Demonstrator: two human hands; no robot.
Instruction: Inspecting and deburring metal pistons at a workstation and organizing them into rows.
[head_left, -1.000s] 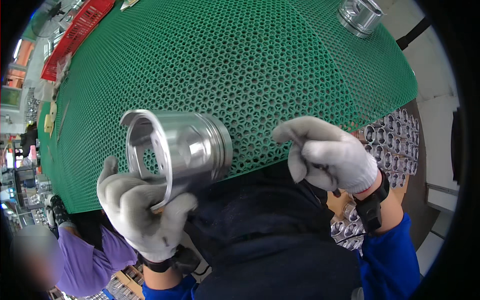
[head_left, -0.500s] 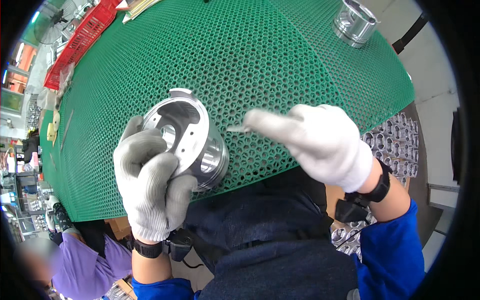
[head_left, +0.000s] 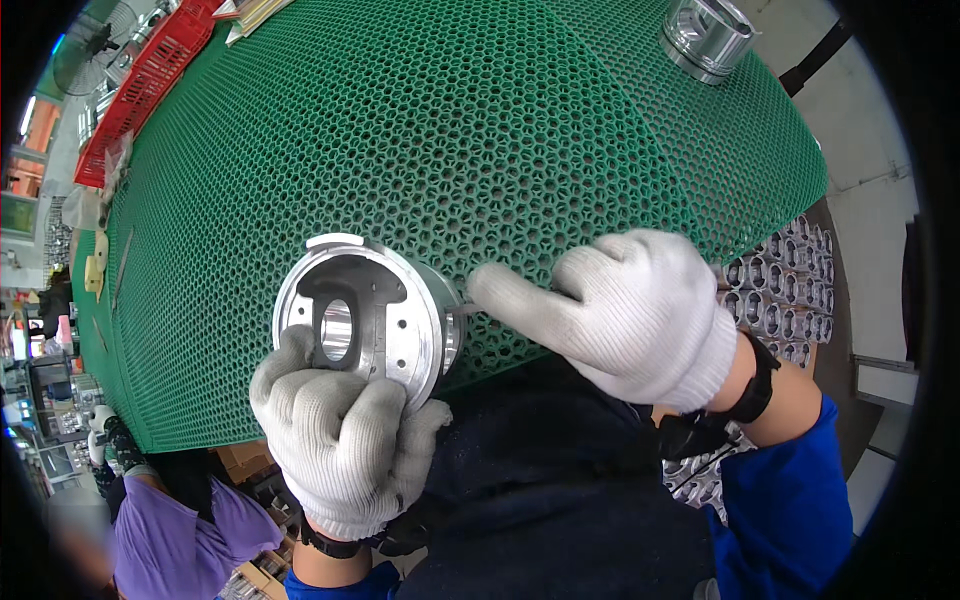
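At six o'clock on the metal piston (head_left: pixel 395 335), your left hand (head_left: pixel 335 440) grips it; at three, your right hand (head_left: pixel 630 315) pinches a thin tool (head_left: pixel 465 309): go softly.

Clock centred on the piston (head_left: pixel 380 332) you're holding, 12 = far side. Your widest lane is 11:30 to 1: bare green-topped table (head_left: pixel 470 130) out to the top of view. 3 is blocked: your right hand (head_left: pixel 640 315), with a thin tool (head_left: pixel 463 309) at the piston wall, no usable gap. 6 is blocked by your left hand (head_left: pixel 345 435) on the skirt. Just before 2, second piston (head_left: pixel 705 42), well off; room between. 10:30, red basket (head_left: pixel 150 82) at table edge; papers (head_left: pixel 255 18) near 11. 9:30, open until metal strip (head_left: pixel 122 275) and yellow item (head_left: pixel 95 274).
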